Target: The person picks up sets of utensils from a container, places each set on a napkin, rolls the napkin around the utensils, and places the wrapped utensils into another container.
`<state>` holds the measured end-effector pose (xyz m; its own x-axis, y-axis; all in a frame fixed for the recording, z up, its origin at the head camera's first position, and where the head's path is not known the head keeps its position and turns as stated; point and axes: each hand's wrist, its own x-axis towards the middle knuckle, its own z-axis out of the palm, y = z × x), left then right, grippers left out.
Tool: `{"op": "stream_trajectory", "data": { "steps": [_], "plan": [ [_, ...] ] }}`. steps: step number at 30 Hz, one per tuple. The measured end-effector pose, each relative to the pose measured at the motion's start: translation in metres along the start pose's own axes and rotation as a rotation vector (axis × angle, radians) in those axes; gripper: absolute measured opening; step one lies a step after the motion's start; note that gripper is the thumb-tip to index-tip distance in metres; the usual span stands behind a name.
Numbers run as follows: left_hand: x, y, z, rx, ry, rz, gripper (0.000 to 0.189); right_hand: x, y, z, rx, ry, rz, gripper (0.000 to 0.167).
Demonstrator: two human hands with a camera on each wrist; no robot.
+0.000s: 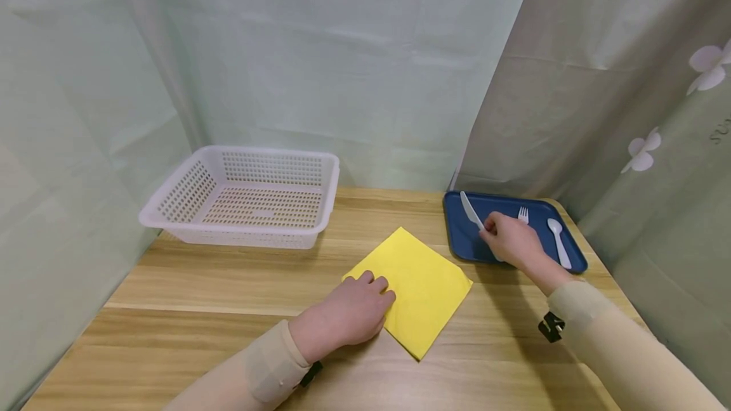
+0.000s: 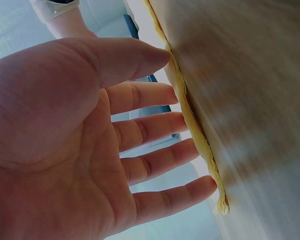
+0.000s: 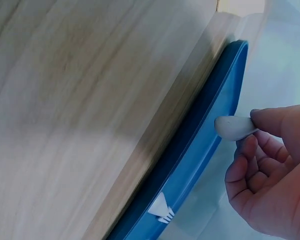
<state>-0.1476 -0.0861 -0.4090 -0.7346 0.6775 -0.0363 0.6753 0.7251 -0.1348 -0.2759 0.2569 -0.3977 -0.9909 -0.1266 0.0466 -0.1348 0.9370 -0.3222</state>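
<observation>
On the wooden table lies a folded yellow napkin (image 1: 422, 284), turned cornerwise. My left hand (image 1: 348, 313) rests at its left edge; the left wrist view has the relaxed fingertips touching the napkin's layered edge (image 2: 190, 117). Over the blue tray (image 1: 465, 243), my right hand (image 1: 514, 241) pinches a white plastic knife (image 1: 470, 210) between thumb and fingers. The knife's blade points to the back left, and its rounded handle end (image 3: 231, 128) sticks out in the right wrist view. Also in the tray are a white fork (image 1: 523, 214), partly hidden by the right hand, and a white spoon (image 1: 558, 241).
A white perforated plastic basket (image 1: 251, 237) stands at the back left of the table (image 1: 217, 297). Pale curtains (image 1: 342, 68) hang close behind and along both sides. The tray sits near the table's back right corner.
</observation>
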Motion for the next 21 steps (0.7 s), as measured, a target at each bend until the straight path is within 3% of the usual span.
{"op": "stream_trajectory", "data": {
  "steps": [21],
  "plan": [
    [0.001, 0.000, 0.002, 0.014, -0.001, 0.002, 0.013, -0.011, -0.028, 0.006, 0.006, -0.001, -0.070, 0.016]
  ]
}}
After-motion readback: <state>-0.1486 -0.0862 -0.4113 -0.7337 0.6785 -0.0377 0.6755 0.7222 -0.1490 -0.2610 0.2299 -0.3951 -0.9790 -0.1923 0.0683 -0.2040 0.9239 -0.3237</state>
